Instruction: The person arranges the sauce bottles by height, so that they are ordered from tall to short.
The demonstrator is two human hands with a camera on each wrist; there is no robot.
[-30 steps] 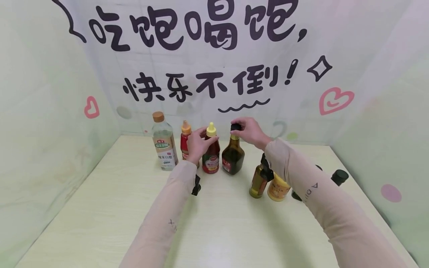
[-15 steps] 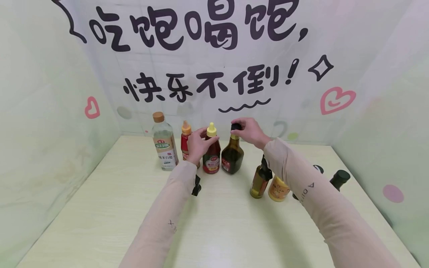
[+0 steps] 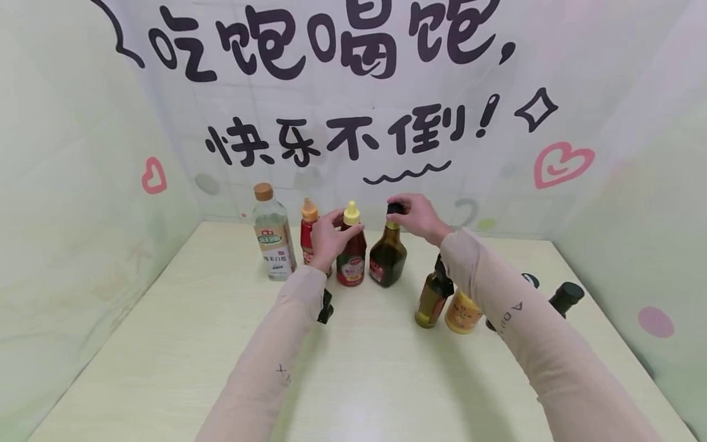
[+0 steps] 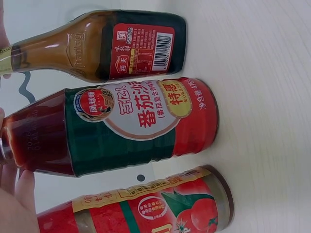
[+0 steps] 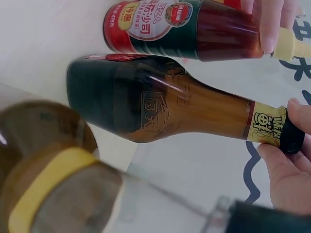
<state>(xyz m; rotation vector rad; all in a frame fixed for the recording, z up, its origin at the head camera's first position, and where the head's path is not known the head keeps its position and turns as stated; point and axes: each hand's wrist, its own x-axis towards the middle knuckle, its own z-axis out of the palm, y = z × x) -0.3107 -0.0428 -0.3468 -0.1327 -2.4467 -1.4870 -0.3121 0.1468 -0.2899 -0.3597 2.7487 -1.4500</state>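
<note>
In the head view my left hand [image 3: 329,238] holds the upper part of a ketchup bottle [image 3: 351,261] with a yellow nozzle cap, which stands upright at the back of the table. To its right, my right hand [image 3: 421,216] grips the black cap of a dark brown sauce bottle [image 3: 388,258]. The right wrist view shows fingers and thumb [image 5: 296,160] around that cap and neck. In the left wrist view the ketchup bottle [image 4: 141,126] lies between the brown bottle [image 4: 97,46] and a red tomato-label bottle [image 4: 170,208], with fingers at its neck.
A clear vinegar bottle [image 3: 275,248] stands at the back left beside the orange-capped red bottle [image 3: 308,236]. Right of centre are an oil-coloured bottle [image 3: 431,301], a yellow jar [image 3: 463,314] and dark-capped bottles [image 3: 567,296], partly behind my right sleeve.
The head view has shifted slightly, so everything appears a little further right. Both hands keep their hold; the brown bottle stands slightly farther from the ketchup bottle than half a second ago.
</note>
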